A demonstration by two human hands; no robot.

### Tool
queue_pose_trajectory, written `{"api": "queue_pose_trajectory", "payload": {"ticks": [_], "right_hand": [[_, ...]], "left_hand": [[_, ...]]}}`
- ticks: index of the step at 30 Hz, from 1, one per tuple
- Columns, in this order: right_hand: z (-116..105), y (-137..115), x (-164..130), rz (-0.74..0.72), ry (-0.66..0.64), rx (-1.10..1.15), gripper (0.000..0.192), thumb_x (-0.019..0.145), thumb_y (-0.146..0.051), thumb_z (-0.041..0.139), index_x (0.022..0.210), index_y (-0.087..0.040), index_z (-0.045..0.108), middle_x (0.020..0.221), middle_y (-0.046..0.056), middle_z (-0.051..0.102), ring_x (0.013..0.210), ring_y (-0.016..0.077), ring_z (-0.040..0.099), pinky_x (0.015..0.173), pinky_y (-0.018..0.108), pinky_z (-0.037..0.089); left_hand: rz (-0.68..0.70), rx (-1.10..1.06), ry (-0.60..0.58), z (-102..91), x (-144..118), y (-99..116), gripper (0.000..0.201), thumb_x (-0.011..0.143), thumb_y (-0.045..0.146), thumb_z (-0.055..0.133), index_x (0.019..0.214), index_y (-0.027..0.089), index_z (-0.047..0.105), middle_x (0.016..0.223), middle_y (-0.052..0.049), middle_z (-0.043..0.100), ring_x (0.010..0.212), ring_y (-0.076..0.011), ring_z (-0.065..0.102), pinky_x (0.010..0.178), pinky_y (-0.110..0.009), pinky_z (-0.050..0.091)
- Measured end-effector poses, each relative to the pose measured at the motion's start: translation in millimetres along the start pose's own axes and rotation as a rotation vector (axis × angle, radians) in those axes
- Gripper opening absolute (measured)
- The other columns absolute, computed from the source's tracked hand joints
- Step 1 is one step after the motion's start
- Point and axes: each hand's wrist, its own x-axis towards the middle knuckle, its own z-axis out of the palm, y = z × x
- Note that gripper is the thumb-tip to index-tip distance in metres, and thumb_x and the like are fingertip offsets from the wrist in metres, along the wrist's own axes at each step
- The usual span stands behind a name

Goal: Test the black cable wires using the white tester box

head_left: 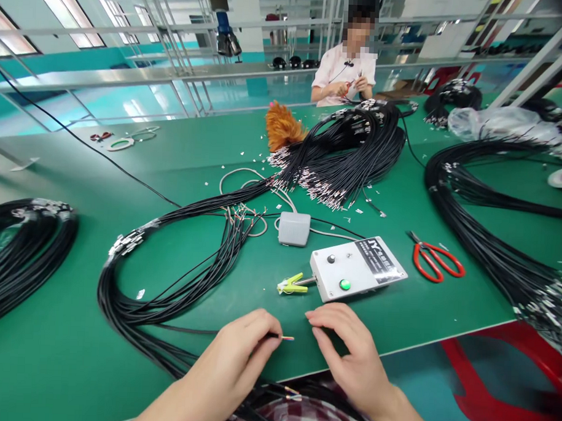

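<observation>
My left hand (246, 350) pinches a black cable near its end, and the stripped tip with thin coloured wires (287, 338) sticks out past the fingertips. Facing it, my right hand (350, 348) has thumb and forefinger apart, with nothing visible between them. Just beyond the hands lies a white control box (338, 275) with a green lit button and a dark label. A yellow-green clip (293, 284) sits on the rod at its left side. More black cables (167, 305) curve in a bundle to the left. Cable ends also lie across my lap.
Red-handled scissors (433, 262) lie right of the box, a grey pedal (294, 228) behind it. Large black cable bundles (357, 148) spread across the green table (73, 350); others (474, 229) line the right. A co-worker (345, 71) sits opposite. A red stool (496, 377) stands at lower right.
</observation>
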Motion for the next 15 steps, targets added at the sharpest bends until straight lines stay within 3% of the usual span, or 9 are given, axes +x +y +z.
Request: {"api": "queue_pose_trajectory", "payload": {"ticks": [3, 7, 11, 15], "right_hand": [[7.9, -16.4, 4.5, 0.322, -0.001, 0.240, 0.010, 0.092, -0.023, 0.059, 0.097, -0.022, 0.067, 0.090, 0.003, 0.073, 0.080, 0.0156, 0.067, 0.075, 0.028, 0.055], [21.5, -28.7, 16.7, 0.682, -0.047, 0.688, 0.026, 0.085, -0.044, 0.068, 0.088, -0.018, 0.067, 0.077, 0.002, 0.070, 0.061, 0.0121, 0.063, 0.063, 0.025, 0.051], [31.9, -29.5, 27.8, 0.861, -0.028, 0.989, 0.036, 0.076, -0.050, 0.076, 0.081, -0.017, 0.065, 0.067, -0.002, 0.064, 0.053, 0.0070, 0.055, 0.055, 0.020, 0.041], [38.0, -30.8, 31.9, 0.926, -0.011, 1.081, 0.038, 0.070, -0.048, 0.082, 0.079, -0.017, 0.063, 0.064, -0.004, 0.061, 0.052, 0.0052, 0.052, 0.054, 0.018, 0.037]], "left_hand": [[-0.082, -0.090, 0.031, 4.3, 4.0, -0.1, 0.020, 0.098, 0.025, 0.045, 0.090, 0.022, 0.063, 0.075, 0.001, 0.066, 0.065, -0.0136, 0.059, 0.062, -0.023, 0.044], [-0.202, -0.222, 0.085, 10.7, 5.8, -3.6, 0.024, 0.094, 0.030, 0.050, 0.082, 0.020, 0.067, 0.066, 0.000, 0.066, 0.051, -0.0122, 0.054, 0.050, -0.022, 0.041], [-0.225, -0.333, 0.145, 15.9, 6.1, -3.6, 0.021, 0.091, 0.029, 0.054, 0.079, 0.019, 0.068, 0.064, 0.000, 0.066, 0.048, -0.0111, 0.051, 0.046, -0.020, 0.040], [-0.219, -0.378, 0.177, 16.4, 6.2, -1.3, 0.020, 0.090, 0.027, 0.055, 0.077, 0.019, 0.067, 0.062, 0.000, 0.066, 0.047, -0.0101, 0.049, 0.044, -0.019, 0.037]]}}
